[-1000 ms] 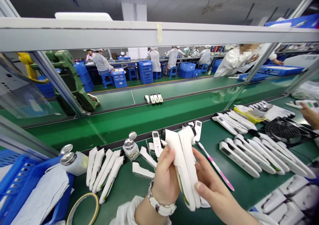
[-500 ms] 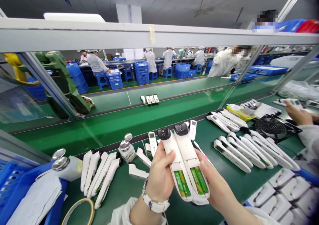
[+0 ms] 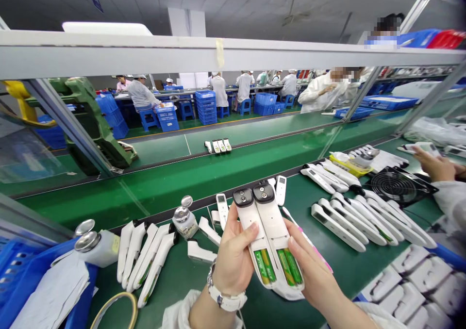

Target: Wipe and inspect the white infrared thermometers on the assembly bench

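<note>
Two white infrared thermometers with black heads are held side by side above the green bench. My left hand (image 3: 235, 251) wraps round the left thermometer (image 3: 251, 227), thumb across its back. Fingers of my right hand (image 3: 309, 266) press along the outer side of the right thermometer (image 3: 272, 217). Both battery compartments face me uncovered, with green batteries (image 3: 289, 266) inside. Part of another white body shows beneath them. A pink-and-white toothbrush-like stick (image 3: 309, 244) lies behind my right hand. Just beyond are a small thermometer with a display (image 3: 222, 207) and loose white parts (image 3: 201, 252).
Several thermometers (image 3: 145, 256) lie to the left, beside dispenser bottles (image 3: 185, 221), a tape roll (image 3: 115, 309) and a blue bin with papers (image 3: 54, 290). To the right are more thermometers (image 3: 338, 224), a black fan (image 3: 395, 186), a tray of white parts (image 3: 407, 290) and a co-worker's hand (image 3: 431, 163).
The two thermometers have tilted slightly, so their black heads show more of their front. My right fingers have shifted a little on the right one. The pink stick is more visible.
</note>
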Demonstrator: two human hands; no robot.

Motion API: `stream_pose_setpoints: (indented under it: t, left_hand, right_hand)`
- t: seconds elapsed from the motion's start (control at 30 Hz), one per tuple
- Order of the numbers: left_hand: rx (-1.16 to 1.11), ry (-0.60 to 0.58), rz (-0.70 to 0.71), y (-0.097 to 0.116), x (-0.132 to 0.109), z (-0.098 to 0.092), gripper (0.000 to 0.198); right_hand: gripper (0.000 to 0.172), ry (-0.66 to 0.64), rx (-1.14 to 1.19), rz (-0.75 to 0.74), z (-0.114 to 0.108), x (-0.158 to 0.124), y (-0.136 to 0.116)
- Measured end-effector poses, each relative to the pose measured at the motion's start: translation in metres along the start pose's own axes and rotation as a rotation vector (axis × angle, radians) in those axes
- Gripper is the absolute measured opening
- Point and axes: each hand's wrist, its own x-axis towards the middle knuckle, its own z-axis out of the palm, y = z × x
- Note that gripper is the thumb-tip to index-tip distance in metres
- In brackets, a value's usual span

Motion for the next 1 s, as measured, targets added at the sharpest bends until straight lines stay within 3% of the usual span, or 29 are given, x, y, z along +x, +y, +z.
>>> stream_pose_setpoints:
  t: [0.23, 0.53, 0.73, 1.0]
  left_hand:
    - [-0.113, 0.058, -0.035, -0.001, 0.007, 0.001, 0.037]
    - [-0.2, 0.053, -0.143, 0.004, 0.005, 0.005, 0.031]
    - [-0.244, 0.13, -0.143, -0.004, 0.014, -0.005, 0.04]
    - [-0.25, 0.131, -0.129, -0.005, 0.016, -0.004, 0.042]
  right_hand:
    - [0.038, 0.143, 0.09, 0.038, 0.003, 0.004, 0.005]
    - [0.033, 0.084, 0.169, 0.028, -0.003, 0.009, 0.01]
    - [0.029, 0.083, 0.287, 0.071, -0.001, 0.011, 0.009]
    - [0.034, 0.077, 0.315, 0.087, -0.001, 0.012, 0.01]
